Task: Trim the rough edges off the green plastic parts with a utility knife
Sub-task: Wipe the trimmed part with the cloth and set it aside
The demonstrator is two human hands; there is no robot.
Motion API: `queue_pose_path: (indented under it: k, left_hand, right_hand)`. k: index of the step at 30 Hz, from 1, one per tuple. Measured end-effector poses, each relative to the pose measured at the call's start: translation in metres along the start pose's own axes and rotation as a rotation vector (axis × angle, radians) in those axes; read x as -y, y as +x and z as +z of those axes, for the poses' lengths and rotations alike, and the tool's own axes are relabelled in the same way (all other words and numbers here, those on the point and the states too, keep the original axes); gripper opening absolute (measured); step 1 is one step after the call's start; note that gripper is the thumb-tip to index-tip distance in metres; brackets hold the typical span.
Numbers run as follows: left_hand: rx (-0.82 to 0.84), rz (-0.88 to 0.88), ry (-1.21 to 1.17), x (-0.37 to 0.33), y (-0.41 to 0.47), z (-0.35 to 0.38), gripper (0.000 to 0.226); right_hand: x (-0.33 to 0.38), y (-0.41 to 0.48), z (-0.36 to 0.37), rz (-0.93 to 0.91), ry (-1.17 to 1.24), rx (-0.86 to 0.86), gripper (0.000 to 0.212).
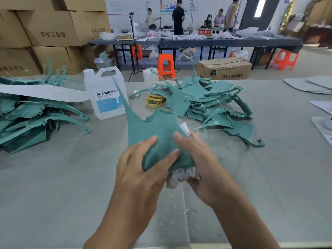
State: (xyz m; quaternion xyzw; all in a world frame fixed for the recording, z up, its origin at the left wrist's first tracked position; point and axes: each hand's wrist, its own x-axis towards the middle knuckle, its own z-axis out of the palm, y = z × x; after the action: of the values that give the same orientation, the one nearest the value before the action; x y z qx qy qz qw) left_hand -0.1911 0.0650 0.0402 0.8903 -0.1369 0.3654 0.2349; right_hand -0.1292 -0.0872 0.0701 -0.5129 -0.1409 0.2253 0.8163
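Now, both your hands hold one green part (152, 126), right in front of you, above table (71, 177). Left hand (142, 169) pinches wide near end. Right hand (199, 159) curls round near right corner, grey rag (179, 177) bunched under it. Part's long way runs away from you: wide end at hands, thin tip far up and left, by white jug (106, 94). Both hands just as near. No knife seen. Guess: turn jagged far edge toward right hand before any cut.

Held part (154, 130) front centre; jug (106, 94) behind-left, part piles (36, 114) left and right (rings (154, 102) between jug and right pile (212, 103)).
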Motion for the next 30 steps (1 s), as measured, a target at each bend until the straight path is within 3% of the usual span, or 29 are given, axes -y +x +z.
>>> queue_pose_path:
  k: [2, 3, 6, 8, 9, 12, 14, 16, 19, 21, 22, 25, 28, 30]
  left_hand:
    - [-0.041, -0.072, -0.049, 0.003, -0.004, -0.002, 0.048]
    - [-0.117, -0.189, -0.141, 0.004, -0.007, -0.003, 0.049]
    - [-0.489, -0.701, -0.590, 0.005, -0.008, -0.003, 0.030]
    - [-0.531, -0.911, -0.648, 0.008, -0.007, -0.001, 0.016]
    - [-0.489, -0.965, -0.651, 0.009, -0.007, 0.001, 0.032]
    - [-0.262, -1.015, -0.964, 0.006, -0.003, 0.006, 0.053]
    - [-0.111, -0.998, -1.293, 0.003, 0.000, 0.006, 0.040]
    - [-0.086, -1.040, -1.492, 0.002, 0.000, 0.007, 0.026]
    - [-0.144, -1.036, -1.580, 0.004, 0.000, 0.006, 0.029]
    - [-0.168, -1.020, -1.568, 0.004, 0.000, 0.006, 0.030]
    - [-0.161, -1.034, -1.560, 0.001, 0.001, 0.006, 0.031]
    - [-0.079, -1.104, -1.609, -0.015, 0.010, 0.015, 0.045]
    - [0.008, -1.154, -1.611, -0.025, 0.021, 0.021, 0.057]
    - [0.003, -1.139, -1.587, -0.022, 0.019, 0.023, 0.062]
  right_hand:
    - [-0.008, 0.002, -0.009, -0.036, 0.068, -0.129, 0.032]
    - [-0.011, 0.002, -0.013, -0.062, 0.107, -0.170, 0.032]
    - [-0.016, -0.003, -0.024, -0.097, 0.141, -0.218, 0.032]
    - [-0.021, -0.005, -0.026, -0.090, 0.093, -0.205, 0.031]
    - [-0.024, -0.006, -0.027, -0.083, 0.068, -0.198, 0.030]
    - [-0.032, -0.008, -0.027, -0.063, -0.032, -0.204, 0.034]
    - [-0.038, -0.010, -0.032, -0.051, -0.192, -0.184, 0.048]
    - [-0.042, -0.009, -0.038, -0.066, -0.445, -0.222, 0.061]
    - [-0.036, -0.001, -0.058, -0.177, -0.713, -0.576, 0.067]
    - [-0.020, 0.003, -0.066, -0.322, -0.735, -0.764, 0.056]
    - [-0.014, 0.005, -0.064, -0.390, -0.704, -0.778, 0.045]
    - [-0.027, 0.007, -0.027, -0.470, -0.709, -0.534, 0.033]
    - [-0.066, -0.010, 0.014, -0.636, -1.053, -0.332, 0.036]
    - [-0.076, -0.019, 0.022, -0.659, -0.995, -0.249, 0.032]
